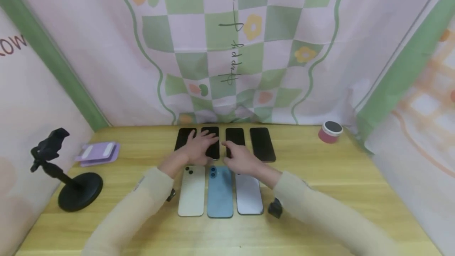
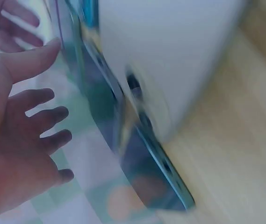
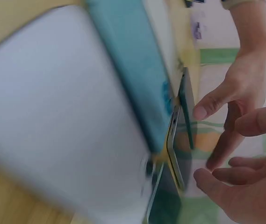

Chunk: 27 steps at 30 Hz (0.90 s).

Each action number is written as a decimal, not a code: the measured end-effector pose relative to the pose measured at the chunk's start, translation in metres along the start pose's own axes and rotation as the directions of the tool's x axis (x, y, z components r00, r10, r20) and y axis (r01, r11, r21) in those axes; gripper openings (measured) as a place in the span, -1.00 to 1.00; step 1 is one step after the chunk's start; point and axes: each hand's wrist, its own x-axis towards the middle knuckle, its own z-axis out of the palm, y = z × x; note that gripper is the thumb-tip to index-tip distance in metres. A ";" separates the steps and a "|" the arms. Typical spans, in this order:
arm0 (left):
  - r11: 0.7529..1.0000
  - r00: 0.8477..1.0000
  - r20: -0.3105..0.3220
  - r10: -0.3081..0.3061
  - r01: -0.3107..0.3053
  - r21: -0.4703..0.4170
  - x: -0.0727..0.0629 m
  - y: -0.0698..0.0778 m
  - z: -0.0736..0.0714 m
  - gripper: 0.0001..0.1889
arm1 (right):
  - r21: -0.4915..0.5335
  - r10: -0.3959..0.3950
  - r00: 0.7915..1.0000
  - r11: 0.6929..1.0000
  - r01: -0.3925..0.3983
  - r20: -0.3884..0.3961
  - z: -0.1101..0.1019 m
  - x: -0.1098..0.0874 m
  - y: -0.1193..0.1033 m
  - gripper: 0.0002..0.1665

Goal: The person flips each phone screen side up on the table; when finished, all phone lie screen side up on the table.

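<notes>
My left hand [image 1: 199, 147] hovers over the left part of a back row of dark-screened smartphones, its fingers spread. In the left wrist view that hand [image 2: 20, 116] holds nothing, and its fingertips are apart from the phones. Close beside it, my right hand [image 1: 243, 159] reaches over the third dark phone [image 1: 235, 132], fingers loosely bent. The right wrist view shows no object in it. Other dark phones [image 1: 262, 144] [image 1: 213, 151] lie face up. Nearer to me lie a cream phone [image 1: 192, 194], a blue phone [image 1: 220, 194] and a pale lavender phone [image 1: 249, 196], camera sides up.
To the left stand a black stand with a round base [image 1: 79, 192] and a lilac flat holder [image 1: 99, 153]. A pink round jar with a dark top [image 1: 329, 132] sits at the back right. A checkered curtain [image 1: 227, 62] hangs behind the wooden table [image 1: 302, 192].
</notes>
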 end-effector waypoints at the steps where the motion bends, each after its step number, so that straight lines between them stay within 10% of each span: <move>1: 1.000 1.000 0.002 0.026 -0.026 -0.017 -0.001 0.007 0.002 -0.20 | -0.060 -0.047 0.999 0.997 0.046 -0.003 -0.003 -0.009 0.003 -0.30; 6: 0.987 0.988 0.038 0.148 -0.146 -0.061 -0.007 0.042 0.010 -0.24 | -0.296 -0.200 0.980 0.935 0.196 0.016 -0.008 -0.056 0.016 -0.36; 13: 0.985 0.982 0.083 0.172 -0.170 -0.027 -0.009 0.071 0.024 -0.22 | -0.343 -0.174 0.972 0.913 0.220 0.160 -0.001 -0.100 0.032 -0.27; 27: 0.984 0.981 0.101 0.168 -0.173 0.041 -0.009 0.079 0.038 -0.18 | -0.363 -0.165 0.971 0.906 0.218 0.172 0.012 -0.114 0.044 -0.18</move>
